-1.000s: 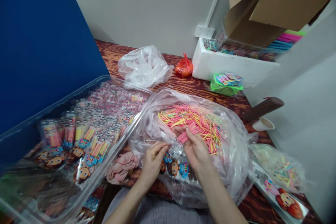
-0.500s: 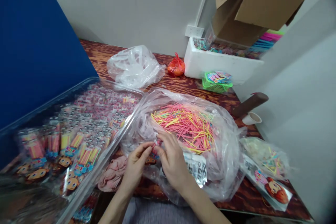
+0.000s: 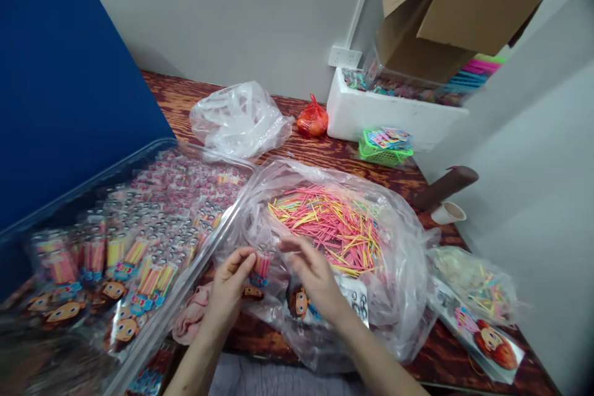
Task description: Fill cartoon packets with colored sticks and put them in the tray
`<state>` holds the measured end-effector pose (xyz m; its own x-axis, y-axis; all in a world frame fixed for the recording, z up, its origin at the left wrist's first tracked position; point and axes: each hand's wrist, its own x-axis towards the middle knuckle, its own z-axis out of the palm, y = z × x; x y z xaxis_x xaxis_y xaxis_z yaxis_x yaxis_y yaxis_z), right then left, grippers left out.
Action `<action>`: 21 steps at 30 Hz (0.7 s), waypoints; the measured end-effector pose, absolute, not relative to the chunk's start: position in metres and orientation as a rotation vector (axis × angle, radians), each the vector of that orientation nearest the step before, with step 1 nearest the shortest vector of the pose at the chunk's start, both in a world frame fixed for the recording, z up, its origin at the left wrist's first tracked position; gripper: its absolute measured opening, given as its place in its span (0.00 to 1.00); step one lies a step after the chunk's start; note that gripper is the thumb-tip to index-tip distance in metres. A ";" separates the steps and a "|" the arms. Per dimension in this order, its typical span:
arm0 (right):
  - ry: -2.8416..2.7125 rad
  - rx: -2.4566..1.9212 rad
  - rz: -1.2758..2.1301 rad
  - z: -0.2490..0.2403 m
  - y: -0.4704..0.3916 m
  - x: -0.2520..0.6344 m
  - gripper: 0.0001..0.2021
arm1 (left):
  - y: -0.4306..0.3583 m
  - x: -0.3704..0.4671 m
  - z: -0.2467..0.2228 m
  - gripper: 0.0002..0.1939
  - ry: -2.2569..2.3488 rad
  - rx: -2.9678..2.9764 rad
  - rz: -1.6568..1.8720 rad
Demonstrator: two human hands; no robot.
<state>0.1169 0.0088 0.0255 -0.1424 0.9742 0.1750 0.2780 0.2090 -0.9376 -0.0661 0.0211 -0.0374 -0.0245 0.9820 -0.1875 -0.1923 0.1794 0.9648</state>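
Observation:
My left hand (image 3: 236,278) pinches the edge of a small clear packet (image 3: 262,265) with pink sticks and a blue printed part, held upright over the near edge of the plastic bag. To its right, my right hand (image 3: 318,281) is apart from the packet, fingers stretched out and holding nothing. Beneath the right hand lies a printed cartoon package (image 3: 299,304), partly covered by it. Just beyond, pink and yellow thin sticks (image 3: 334,229) lie loose in a large clear plastic bag (image 3: 403,247).
On the left stands a clear bin (image 3: 234,204) with many filled packets (image 3: 153,278). A pink cloth (image 3: 192,315) lies beside it. Behind are a crumpled bag (image 3: 241,117), a red bag (image 3: 312,120), a green basket (image 3: 383,154) and a foam box (image 3: 394,114). A paper cup (image 3: 448,213) tilts at right.
My right hand has let go of the packet and moved right, its fingers opening. My left hand now holds the packet alone, more of it showing. The view has shifted slightly.

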 end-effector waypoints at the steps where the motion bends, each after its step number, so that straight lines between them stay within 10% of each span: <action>1: -1.597 -1.280 0.947 0.017 0.019 0.127 0.12 | 0.027 -0.067 -0.042 0.14 1.245 0.950 1.205; 6: -2.074 -1.633 0.392 -0.028 0.073 0.165 0.11 | 0.055 -0.066 -0.063 0.15 1.510 1.098 1.248; 21: -1.618 -1.944 0.318 -0.027 0.112 0.270 0.15 | 0.052 -0.068 -0.072 0.19 1.479 1.115 1.206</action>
